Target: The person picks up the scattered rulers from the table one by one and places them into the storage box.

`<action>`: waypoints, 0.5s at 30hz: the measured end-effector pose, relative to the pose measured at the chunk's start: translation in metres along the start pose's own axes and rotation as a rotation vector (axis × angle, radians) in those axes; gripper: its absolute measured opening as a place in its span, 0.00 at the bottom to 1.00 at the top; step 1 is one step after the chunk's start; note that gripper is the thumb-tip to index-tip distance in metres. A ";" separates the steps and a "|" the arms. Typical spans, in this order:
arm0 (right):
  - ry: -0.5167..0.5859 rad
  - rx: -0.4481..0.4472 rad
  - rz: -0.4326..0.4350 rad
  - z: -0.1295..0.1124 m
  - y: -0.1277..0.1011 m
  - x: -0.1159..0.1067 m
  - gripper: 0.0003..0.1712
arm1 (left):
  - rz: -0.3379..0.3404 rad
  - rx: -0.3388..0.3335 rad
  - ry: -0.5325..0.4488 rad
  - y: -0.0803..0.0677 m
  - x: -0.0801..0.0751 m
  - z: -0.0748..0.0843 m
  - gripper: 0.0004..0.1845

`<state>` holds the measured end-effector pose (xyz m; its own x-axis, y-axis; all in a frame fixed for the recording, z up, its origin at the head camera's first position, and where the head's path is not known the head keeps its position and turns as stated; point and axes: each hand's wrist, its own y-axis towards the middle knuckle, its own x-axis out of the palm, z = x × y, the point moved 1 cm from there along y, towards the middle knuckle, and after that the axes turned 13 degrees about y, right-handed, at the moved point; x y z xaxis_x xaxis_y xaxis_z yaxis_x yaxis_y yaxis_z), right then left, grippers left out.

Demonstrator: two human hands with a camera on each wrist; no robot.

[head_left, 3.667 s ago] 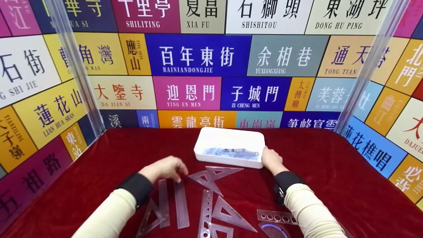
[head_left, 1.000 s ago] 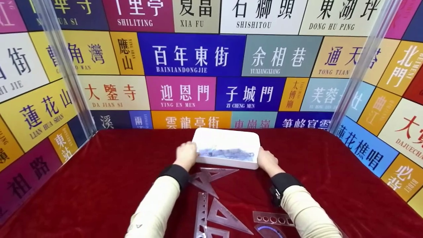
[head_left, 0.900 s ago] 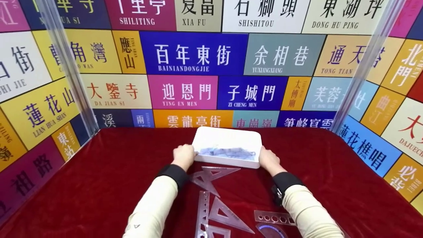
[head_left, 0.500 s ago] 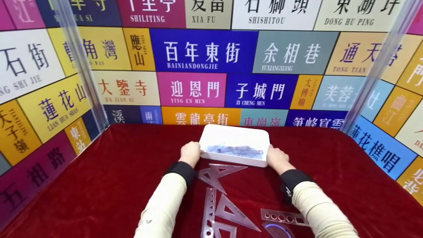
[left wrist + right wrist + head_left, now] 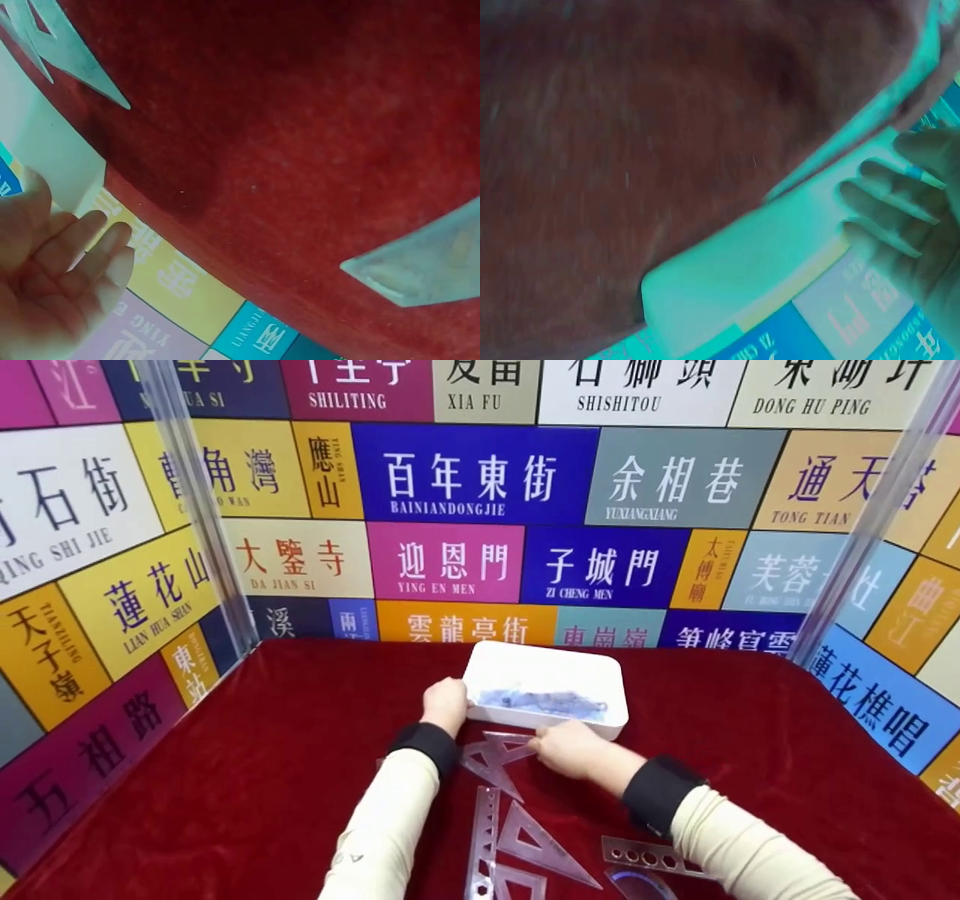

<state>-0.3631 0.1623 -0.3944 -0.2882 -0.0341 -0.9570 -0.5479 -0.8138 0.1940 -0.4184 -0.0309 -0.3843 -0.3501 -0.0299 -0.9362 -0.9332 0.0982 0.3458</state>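
A white rectangular tray (image 5: 555,660) stands at the back of the table with bluish translucent pieces (image 5: 540,701) inside. My left hand (image 5: 445,706) is at the tray's left end, thumb right at the edge; the left wrist view shows its fingers relaxed and slightly bent. Just in front of the tray, my right hand (image 5: 574,748) reaches over the tip of a clear set square (image 5: 499,761). Its fingers are spread and loosely bent in the right wrist view. Near the set square's lower corner lie a stencil ruler (image 5: 482,840) and another triangle (image 5: 540,840).
Dark red cloth (image 5: 300,750) covers the table. Front right lie a template ruler (image 5: 649,856) and a protractor (image 5: 637,883), partly under the right forearm. A further triangle (image 5: 521,885) sits at the front. The left forearm hides part of the left side. Printed panels wall the back and sides.
My left hand has gone from the left-side rulers to the tray's left end. My right hand has let go of the tray's right end and moved left and nearer, to the set square.
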 end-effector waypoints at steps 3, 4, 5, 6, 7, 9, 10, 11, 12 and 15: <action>-0.035 0.032 -0.043 -0.001 -0.001 0.008 0.05 | 0.010 -0.017 -0.016 -0.003 -0.005 0.002 0.12; -0.040 0.024 -0.045 0.000 0.000 0.010 0.05 | 0.033 -0.020 -0.023 0.000 0.001 0.002 0.12; -0.041 0.011 -0.038 0.001 0.000 0.011 0.05 | 0.037 -0.025 -0.027 0.005 0.008 0.002 0.12; -0.038 -0.004 -0.027 0.002 0.001 0.012 0.04 | 0.040 -0.027 -0.027 0.012 0.018 0.001 0.12; -0.028 -0.018 -0.014 0.003 0.001 0.013 0.04 | 0.067 -0.021 -0.015 0.016 0.026 0.000 0.12; 0.008 -0.031 -0.006 0.005 0.002 0.014 0.03 | 0.089 -0.011 0.005 0.034 0.057 -0.002 0.13; 0.035 -0.027 -0.013 0.006 0.002 0.014 0.04 | 0.112 -0.006 0.013 0.045 0.075 -0.003 0.13; 0.068 -0.016 -0.025 0.007 0.002 0.014 0.06 | 0.122 -0.002 0.032 0.054 0.092 -0.005 0.14; 0.102 -0.003 -0.039 0.008 0.002 0.014 0.09 | 0.117 0.000 0.039 0.060 0.103 -0.006 0.15; 0.202 0.042 -0.085 0.010 0.001 0.013 0.15 | 0.071 0.000 0.039 0.076 0.129 -0.007 0.15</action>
<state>-0.3756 0.1664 -0.4044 -0.0789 -0.0855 -0.9932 -0.5970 -0.7939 0.1157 -0.5354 -0.0345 -0.4782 -0.4179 -0.0616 -0.9064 -0.9061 0.1013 0.4108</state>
